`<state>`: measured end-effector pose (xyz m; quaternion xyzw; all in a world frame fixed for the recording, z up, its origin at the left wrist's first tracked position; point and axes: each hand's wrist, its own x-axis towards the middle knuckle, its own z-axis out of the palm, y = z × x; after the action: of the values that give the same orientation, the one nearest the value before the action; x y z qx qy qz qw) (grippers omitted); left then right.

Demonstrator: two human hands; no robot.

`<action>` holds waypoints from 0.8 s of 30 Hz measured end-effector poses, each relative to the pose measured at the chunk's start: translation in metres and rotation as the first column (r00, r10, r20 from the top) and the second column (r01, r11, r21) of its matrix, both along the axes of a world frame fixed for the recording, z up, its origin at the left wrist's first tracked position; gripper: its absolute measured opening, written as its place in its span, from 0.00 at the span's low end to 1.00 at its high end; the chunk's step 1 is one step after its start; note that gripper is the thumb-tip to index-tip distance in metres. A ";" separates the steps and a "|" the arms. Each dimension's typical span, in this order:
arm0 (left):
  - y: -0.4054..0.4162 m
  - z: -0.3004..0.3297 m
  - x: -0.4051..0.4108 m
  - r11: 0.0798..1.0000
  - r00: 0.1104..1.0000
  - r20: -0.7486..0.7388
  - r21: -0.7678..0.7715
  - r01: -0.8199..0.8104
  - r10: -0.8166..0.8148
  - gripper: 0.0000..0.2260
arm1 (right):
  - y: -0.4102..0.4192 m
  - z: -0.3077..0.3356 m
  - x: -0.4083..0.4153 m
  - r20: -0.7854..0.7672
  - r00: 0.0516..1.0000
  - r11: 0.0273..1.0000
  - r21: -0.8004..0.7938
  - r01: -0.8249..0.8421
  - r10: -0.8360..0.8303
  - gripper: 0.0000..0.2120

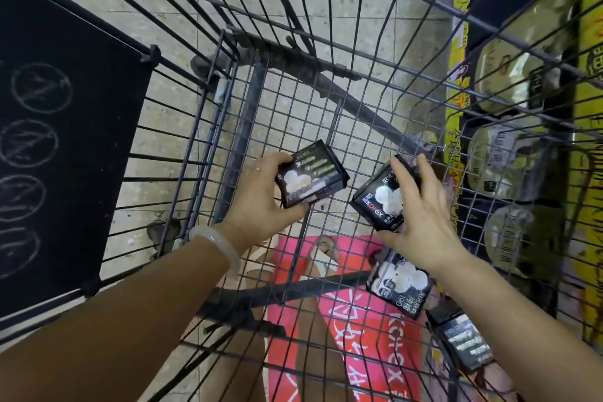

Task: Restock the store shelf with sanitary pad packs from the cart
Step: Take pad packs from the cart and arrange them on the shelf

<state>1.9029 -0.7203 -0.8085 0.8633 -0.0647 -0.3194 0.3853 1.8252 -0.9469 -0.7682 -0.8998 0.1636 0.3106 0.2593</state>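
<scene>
Head view: inside the wire cart (248, 114), the left hand (261, 202) at mid-frame has its grip curled round a black sanitary pad pack (311, 174), and just right of it the right hand (421, 215) pinches a second black pack (380, 197), both raised above the cart floor. Two more packs lie in the cart at lower right, one (399, 284) under the right wrist, another (463, 341) below it. A white bangle (217, 243) circles the left wrist.

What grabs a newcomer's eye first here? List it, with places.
Both hands are down inside the wire cart, each gripping a black pad pack: the left hand holds the left pack, the right hand the right pack. Two more packs lie lower right, nearer pack and far pack.
</scene>
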 end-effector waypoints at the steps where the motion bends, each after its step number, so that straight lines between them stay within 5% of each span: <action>1: -0.001 0.003 0.001 0.998 0.997 -0.057 -0.032 -0.053 0.051 0.32 | 0.000 0.000 0.001 -0.004 1.000 1.000 -0.002 0.005 -0.005 0.52; 6: -0.008 0.020 0.010 0.964 0.926 -0.340 -0.144 -0.223 0.163 0.17 | 0.001 0.000 0.002 0.025 0.999 0.999 -0.029 0.021 -0.020 0.50; 8: -0.017 0.026 0.018 0.868 0.747 -0.568 -0.110 -0.483 0.344 0.04 | 0.001 0.000 0.003 0.063 0.994 0.996 -0.006 0.085 -0.084 0.47; 10: -0.023 0.026 0.023 0.736 0.489 -0.755 -0.011 -0.677 0.438 0.14 | 0.000 -0.001 0.004 0.092 0.979 0.983 0.038 0.178 -0.181 0.45; 12: -0.022 0.022 0.026 0.698 0.364 -0.836 0.032 -0.715 0.411 0.20 | -0.001 0.000 0.004 0.101 0.965 0.969 0.071 0.237 -0.244 0.44; 17: -0.017 0.024 0.025 0.783 0.301 -0.887 0.101 -0.614 0.350 0.27 | -0.002 0.000 0.003 0.115 0.964 0.970 0.051 0.237 -0.241 0.41; 24: -0.014 0.021 0.024 0.789 0.303 -0.891 0.093 -0.607 0.338 0.30 | 0.000 0.003 0.001 0.134 0.954 0.963 0.077 0.260 -0.268 0.43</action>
<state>1.9269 -0.7346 -0.7874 0.4930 0.3592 -0.5719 0.5485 1.8264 -0.9466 -0.7655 -0.8818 0.2543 0.2125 0.3356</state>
